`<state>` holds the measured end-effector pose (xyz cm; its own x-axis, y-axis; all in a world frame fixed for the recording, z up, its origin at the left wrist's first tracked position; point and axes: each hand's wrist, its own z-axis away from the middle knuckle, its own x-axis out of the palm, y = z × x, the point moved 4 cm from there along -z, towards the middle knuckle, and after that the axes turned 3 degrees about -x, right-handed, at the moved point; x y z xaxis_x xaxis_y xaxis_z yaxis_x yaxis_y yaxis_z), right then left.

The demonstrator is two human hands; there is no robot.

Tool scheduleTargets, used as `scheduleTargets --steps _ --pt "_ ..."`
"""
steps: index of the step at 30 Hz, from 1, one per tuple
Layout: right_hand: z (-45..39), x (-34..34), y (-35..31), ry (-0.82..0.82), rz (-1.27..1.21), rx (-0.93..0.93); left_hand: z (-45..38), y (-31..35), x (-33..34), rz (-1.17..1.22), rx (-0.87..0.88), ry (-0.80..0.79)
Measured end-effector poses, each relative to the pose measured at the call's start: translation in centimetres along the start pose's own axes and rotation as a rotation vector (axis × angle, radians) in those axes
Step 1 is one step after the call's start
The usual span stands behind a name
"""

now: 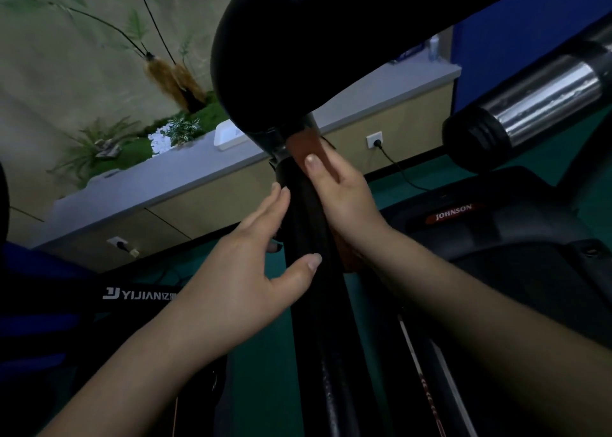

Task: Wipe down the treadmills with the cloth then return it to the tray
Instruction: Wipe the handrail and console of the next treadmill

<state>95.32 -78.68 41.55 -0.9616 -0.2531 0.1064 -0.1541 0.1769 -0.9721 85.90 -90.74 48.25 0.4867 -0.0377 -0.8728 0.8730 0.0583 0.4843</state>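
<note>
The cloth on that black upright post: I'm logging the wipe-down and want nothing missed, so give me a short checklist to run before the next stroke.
1. Cloth against the post: ok, the right hand presses it on just under the console.
2. Left hand steadying the post: ok, fingers straight, holding nothing.
3. Cloth bunched or flat: cannot tell, mostly hidden.
4. Lower post wiped: cannot tell.
5. Tray for the return: ok, a white tray sits on the grey ledge behind.
</note>
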Motion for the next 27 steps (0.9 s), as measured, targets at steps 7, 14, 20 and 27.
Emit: scheduleTargets --steps 7,14,20,27 --pt "8.2 -1.2 -0.6 -0.112 -0.211 -0.063 -0.1 -0.7 -0.2 0.151 -0.020 -0.011" --pt "-0.2 0.3 0.3 -0.035 -0.142 0.021 -0.4 -0.8 -0.2 0.131 -0.005 -0.027" --pt "9.4 -0.7 1.4 -0.012 -0.308 0.032 -0.4 -0.9 -0.4 0.096 0.010 -0.024" --pt "5.0 -0.6 0.1 -0.024 -0.069 0.129 -0.4 -0.8 -0.2 0.142 -0.017 -0.031"
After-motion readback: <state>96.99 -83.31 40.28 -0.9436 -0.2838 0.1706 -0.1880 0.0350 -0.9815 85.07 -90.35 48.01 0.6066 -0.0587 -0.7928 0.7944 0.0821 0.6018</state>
